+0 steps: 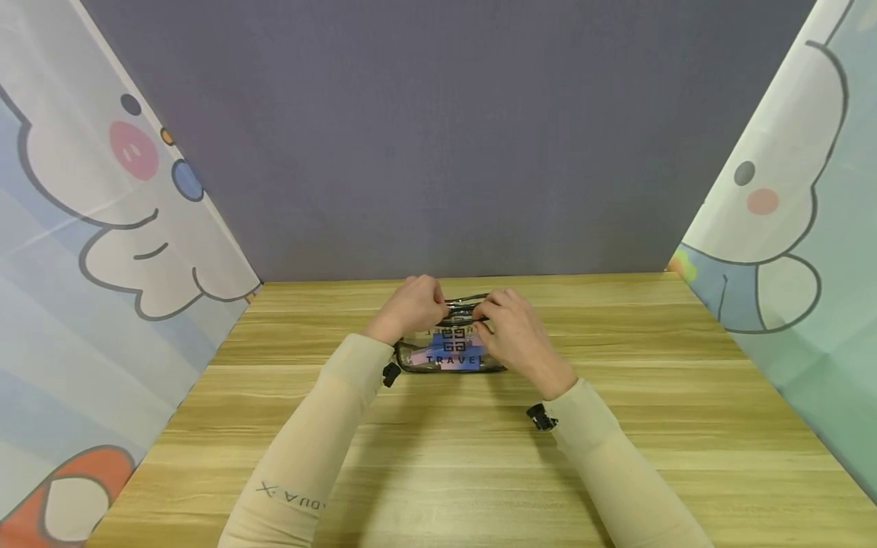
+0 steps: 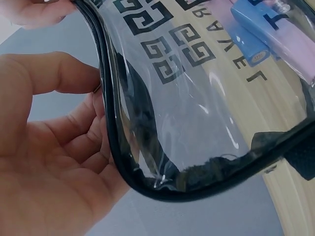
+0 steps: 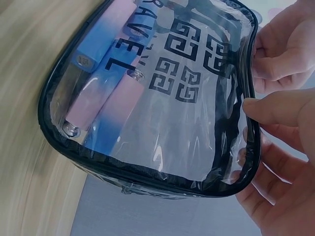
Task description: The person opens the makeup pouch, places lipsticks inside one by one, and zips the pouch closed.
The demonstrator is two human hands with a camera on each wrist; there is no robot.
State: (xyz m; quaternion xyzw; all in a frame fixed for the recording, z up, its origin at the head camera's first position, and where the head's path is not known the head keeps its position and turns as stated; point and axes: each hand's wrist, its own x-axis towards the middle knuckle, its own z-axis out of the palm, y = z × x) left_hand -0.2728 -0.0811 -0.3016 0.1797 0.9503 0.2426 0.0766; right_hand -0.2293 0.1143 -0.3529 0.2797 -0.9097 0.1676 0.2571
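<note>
A clear toiletry bag [image 1: 454,364] with black piping and "TRAVEL" lettering stands on the wooden table. Inside lie several pink-and-blue tubes [image 3: 88,96] with short metal chains, near the bottom of the bag. My left hand [image 1: 414,307] pinches the bag's top edge between thumb and forefinger; a small metal bit, perhaps the zipper pull, shows at the fingertips in the left wrist view. Farther right along that edge, my right hand [image 1: 514,335] grips the rim, thumb on the near side and fingers behind. Whether the zipper is closed cannot be made out.
The wooden table [image 1: 438,472] reaches back to a grey panel [image 1: 452,137]. Cartoon-printed sheets flank it, one on the left [image 1: 62,228] and one on the right [image 1: 774,228]. A small black clip [image 1: 541,417] sits at the right cuff.
</note>
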